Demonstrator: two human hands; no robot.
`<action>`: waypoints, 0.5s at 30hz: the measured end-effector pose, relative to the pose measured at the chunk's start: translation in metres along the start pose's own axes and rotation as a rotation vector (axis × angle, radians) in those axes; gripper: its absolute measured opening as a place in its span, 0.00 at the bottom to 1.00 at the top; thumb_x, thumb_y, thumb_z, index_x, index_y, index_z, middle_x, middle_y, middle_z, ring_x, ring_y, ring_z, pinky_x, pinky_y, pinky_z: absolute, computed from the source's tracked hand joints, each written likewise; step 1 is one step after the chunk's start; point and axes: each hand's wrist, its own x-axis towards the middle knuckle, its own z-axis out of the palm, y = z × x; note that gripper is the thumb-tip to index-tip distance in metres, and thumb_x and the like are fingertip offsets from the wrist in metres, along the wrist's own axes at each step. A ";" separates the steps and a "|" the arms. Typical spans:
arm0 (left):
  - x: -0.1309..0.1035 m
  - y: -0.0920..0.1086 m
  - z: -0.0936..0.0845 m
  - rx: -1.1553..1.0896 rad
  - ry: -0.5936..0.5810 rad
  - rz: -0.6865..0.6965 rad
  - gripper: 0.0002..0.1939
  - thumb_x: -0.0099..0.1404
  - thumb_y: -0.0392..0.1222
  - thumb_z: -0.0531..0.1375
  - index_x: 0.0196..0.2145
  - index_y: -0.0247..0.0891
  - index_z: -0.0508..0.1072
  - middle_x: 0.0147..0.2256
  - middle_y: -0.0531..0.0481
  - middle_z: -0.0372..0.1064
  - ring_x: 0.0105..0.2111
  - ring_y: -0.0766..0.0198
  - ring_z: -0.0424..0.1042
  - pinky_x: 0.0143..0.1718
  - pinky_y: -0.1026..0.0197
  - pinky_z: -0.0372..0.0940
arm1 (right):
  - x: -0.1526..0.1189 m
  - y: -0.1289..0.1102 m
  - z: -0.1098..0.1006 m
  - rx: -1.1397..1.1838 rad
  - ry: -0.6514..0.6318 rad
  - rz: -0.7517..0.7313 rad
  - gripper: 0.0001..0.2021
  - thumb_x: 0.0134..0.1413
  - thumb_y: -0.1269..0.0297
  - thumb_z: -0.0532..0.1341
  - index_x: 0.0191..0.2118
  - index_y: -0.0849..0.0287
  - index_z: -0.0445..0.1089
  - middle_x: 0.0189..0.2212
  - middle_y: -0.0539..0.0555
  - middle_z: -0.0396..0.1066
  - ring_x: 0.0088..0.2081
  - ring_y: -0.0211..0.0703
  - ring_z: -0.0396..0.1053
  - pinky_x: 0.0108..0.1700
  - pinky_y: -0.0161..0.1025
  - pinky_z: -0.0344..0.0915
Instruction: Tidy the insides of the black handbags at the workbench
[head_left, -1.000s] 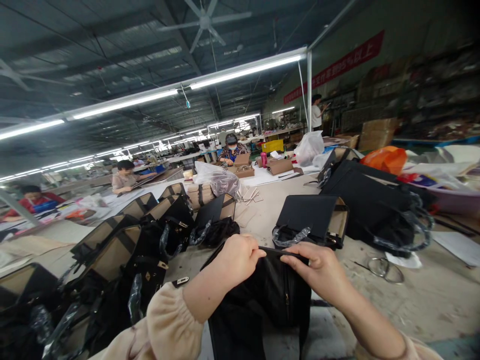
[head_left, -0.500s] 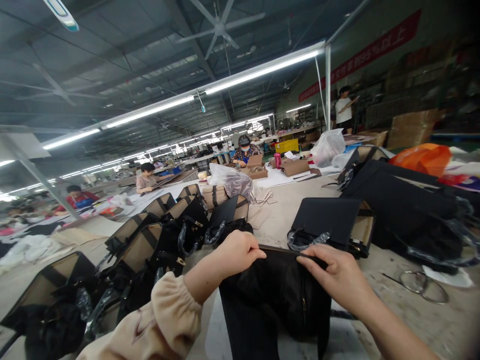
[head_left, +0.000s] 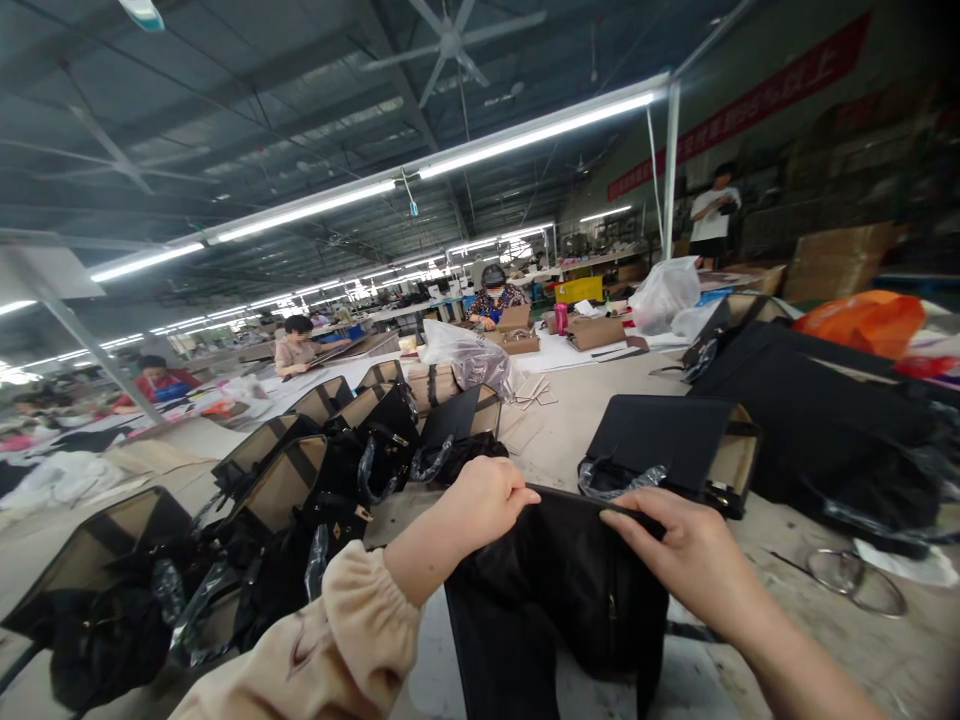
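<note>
A black fabric piece with a zipper (head_left: 577,590) hangs from both hands over the near part of the table. My left hand (head_left: 491,500) pinches its top edge toward the left, thumb and fingers pressed together. Farther right along the same edge, my right hand (head_left: 667,530) grips it between thumb and fingers. Just beyond the hands lies a black bag (head_left: 656,435) with plastic-wrapped handles and an open tan side. The lower end of the fabric lies over a pale sheet on the table.
Several black bags (head_left: 281,480) crowd the left side. More black bags (head_left: 832,430) are piled at right, near wire-like loops (head_left: 855,580) and an orange plastic bag (head_left: 862,322). A clear plastic bag (head_left: 465,355) lies farther back. People sit across the worktables; one person (head_left: 715,215) stands behind.
The view has shifted slightly. Both hands keep their hold on the black edge, which looks much the same. The standing person at the back has drawn their arms in.
</note>
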 end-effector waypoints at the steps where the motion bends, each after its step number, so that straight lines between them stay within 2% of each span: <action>1: -0.001 0.000 0.000 -0.003 0.002 -0.001 0.14 0.65 0.44 0.58 0.27 0.34 0.77 0.28 0.48 0.74 0.28 0.64 0.70 0.31 0.64 0.59 | 0.000 0.000 0.000 -0.014 -0.002 0.003 0.10 0.58 0.57 0.58 0.33 0.53 0.73 0.30 0.49 0.75 0.33 0.41 0.73 0.36 0.36 0.68; 6: -0.003 -0.001 -0.002 -0.006 0.002 -0.012 0.14 0.64 0.43 0.58 0.26 0.34 0.76 0.28 0.48 0.73 0.28 0.64 0.69 0.31 0.63 0.59 | 0.000 -0.005 0.003 -0.143 -0.015 -0.044 0.11 0.58 0.55 0.57 0.38 0.53 0.74 0.34 0.51 0.76 0.35 0.43 0.73 0.38 0.38 0.69; 8: -0.004 -0.001 -0.002 -0.015 0.003 -0.013 0.13 0.64 0.43 0.58 0.26 0.34 0.76 0.28 0.48 0.73 0.28 0.64 0.69 0.31 0.64 0.59 | 0.000 -0.010 0.005 -0.230 0.006 -0.100 0.12 0.57 0.54 0.58 0.40 0.54 0.74 0.35 0.53 0.76 0.36 0.44 0.74 0.45 0.42 0.68; 11: -0.004 -0.002 0.000 -0.017 0.013 -0.009 0.13 0.65 0.43 0.58 0.26 0.34 0.76 0.28 0.48 0.73 0.28 0.64 0.69 0.31 0.64 0.59 | 0.003 -0.019 0.009 -0.356 0.050 -0.165 0.12 0.58 0.55 0.59 0.41 0.55 0.74 0.35 0.53 0.77 0.35 0.45 0.74 0.56 0.53 0.58; 15: -0.003 -0.002 0.002 0.001 0.014 -0.013 0.15 0.65 0.44 0.57 0.27 0.34 0.77 0.28 0.47 0.73 0.28 0.63 0.70 0.31 0.63 0.60 | 0.010 -0.028 0.013 -0.414 0.034 -0.171 0.08 0.60 0.61 0.58 0.37 0.54 0.74 0.30 0.51 0.76 0.32 0.42 0.73 0.58 0.56 0.52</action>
